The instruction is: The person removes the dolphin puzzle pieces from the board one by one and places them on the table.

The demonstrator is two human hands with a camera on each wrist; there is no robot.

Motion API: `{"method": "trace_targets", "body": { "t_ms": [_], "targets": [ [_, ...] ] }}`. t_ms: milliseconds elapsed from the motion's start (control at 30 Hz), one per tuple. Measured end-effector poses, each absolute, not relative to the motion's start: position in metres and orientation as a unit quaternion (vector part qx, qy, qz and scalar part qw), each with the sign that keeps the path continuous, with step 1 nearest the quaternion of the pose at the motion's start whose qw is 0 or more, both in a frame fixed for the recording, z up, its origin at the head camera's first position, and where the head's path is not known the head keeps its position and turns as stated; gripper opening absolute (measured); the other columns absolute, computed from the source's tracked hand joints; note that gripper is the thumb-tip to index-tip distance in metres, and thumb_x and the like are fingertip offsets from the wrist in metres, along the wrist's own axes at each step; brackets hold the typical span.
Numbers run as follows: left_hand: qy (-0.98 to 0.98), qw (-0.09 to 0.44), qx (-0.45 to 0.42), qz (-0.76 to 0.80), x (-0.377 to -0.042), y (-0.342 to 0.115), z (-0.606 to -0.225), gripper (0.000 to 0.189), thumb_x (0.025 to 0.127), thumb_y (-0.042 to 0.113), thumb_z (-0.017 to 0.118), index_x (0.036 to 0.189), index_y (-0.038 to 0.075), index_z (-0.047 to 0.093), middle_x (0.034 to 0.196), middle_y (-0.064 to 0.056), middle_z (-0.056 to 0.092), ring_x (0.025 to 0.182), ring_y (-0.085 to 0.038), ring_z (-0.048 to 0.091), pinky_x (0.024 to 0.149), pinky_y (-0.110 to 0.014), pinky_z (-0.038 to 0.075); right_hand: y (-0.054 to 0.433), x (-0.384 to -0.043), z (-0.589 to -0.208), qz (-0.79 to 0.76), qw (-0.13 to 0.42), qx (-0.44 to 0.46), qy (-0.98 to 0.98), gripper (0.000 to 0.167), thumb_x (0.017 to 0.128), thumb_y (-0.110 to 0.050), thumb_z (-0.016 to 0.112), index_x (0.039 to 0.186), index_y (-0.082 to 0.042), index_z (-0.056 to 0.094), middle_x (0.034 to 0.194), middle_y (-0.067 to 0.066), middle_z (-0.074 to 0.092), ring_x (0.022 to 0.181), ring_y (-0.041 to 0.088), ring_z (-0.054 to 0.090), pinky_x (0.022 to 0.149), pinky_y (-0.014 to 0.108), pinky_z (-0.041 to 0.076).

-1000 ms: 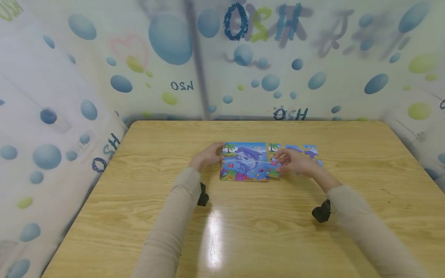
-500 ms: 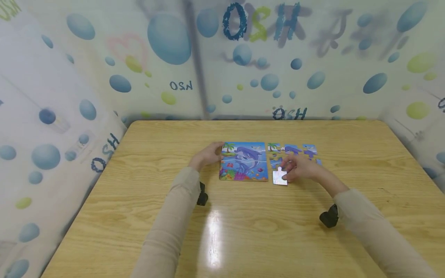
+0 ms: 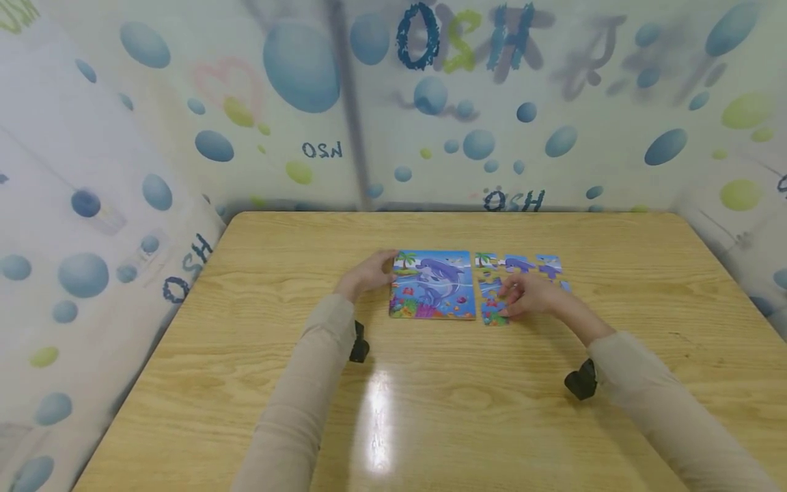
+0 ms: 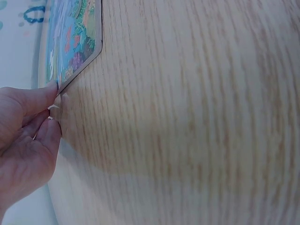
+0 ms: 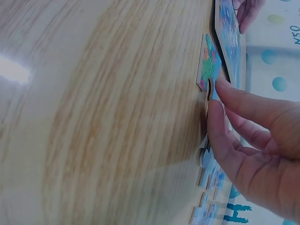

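Note:
A dolphin jigsaw puzzle lies flat on the table, assembled-looking in its frame. Along its left edge my left hand holds it, the thumb against the rim near a corner in the left wrist view. To the right of the picture, my right hand pinches a jigsaw piece with coral colours between thumb and finger. That piece lies printed side up, low beside the frame. Other jigsaw pieces show a palm tree, dolphin parts and blue sea; my right hand covers some of them.
The wooden table extends around the puzzle, with a bright reflection in front. A patterned wall covering stands behind it. A black wrist camera sits under the right sleeve, and another by the left.
My right hand has drawn the piece right and toward me, away from the picture's edge. It flashed with glare half a second ago and now shows its colours. My left hand stays put.

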State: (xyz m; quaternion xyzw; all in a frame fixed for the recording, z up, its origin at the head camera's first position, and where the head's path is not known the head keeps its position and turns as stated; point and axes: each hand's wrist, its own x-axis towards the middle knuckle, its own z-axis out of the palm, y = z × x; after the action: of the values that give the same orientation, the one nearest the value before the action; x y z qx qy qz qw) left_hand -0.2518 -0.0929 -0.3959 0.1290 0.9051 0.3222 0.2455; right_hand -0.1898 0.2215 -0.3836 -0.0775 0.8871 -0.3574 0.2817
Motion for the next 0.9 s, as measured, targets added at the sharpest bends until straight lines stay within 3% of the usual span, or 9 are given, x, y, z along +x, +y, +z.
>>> {"method": "trace_targets", "body": {
  "t_ms": [400,667,900],
  "targets": [
    [0.904,0.243,0.135,0.325,-0.252,-0.094,-0.397,0.057,0.094,0.012,0.049,0.145,0.008,0.024,0.152,-0.011,0.020,0.142,-0.027,0.013,0.118,-0.040,0.014,0.214,-0.194,-0.372,-0.363,0.266,-0.093,0.888,0.032,0.084,-0.007,0.061,0.111,0.007,0.051,0.085,0.010,0.058,0.069,0.015,0.059,0.064,0.030,0.053],
    [0.904,0.243,0.140,0.323,-0.252,-0.095,-0.397,0.057,0.094,0.012,0.049,0.145,0.008,0.024,0.153,-0.011,0.019,0.142,-0.027,0.012,0.118,-0.041,0.013,0.188,-0.201,-0.370,-0.354,0.230,-0.141,0.895,0.034,0.085,-0.013,0.062,0.112,0.006,0.054,0.102,0.021,0.060,0.089,0.026,0.060,0.073,0.033,0.053],
    [0.903,0.241,0.144,0.326,-0.252,-0.094,-0.396,0.057,0.093,0.010,0.050,0.144,0.006,0.025,0.152,-0.011,0.021,0.142,-0.027,0.013,0.118,-0.040,0.014,0.163,-0.211,-0.372,-0.367,0.236,-0.131,0.890,0.038,0.087,-0.019,0.061,0.119,0.000,0.053,0.114,0.019,0.057,0.103,0.031,0.056,0.083,0.038,0.051]
  ]
}}
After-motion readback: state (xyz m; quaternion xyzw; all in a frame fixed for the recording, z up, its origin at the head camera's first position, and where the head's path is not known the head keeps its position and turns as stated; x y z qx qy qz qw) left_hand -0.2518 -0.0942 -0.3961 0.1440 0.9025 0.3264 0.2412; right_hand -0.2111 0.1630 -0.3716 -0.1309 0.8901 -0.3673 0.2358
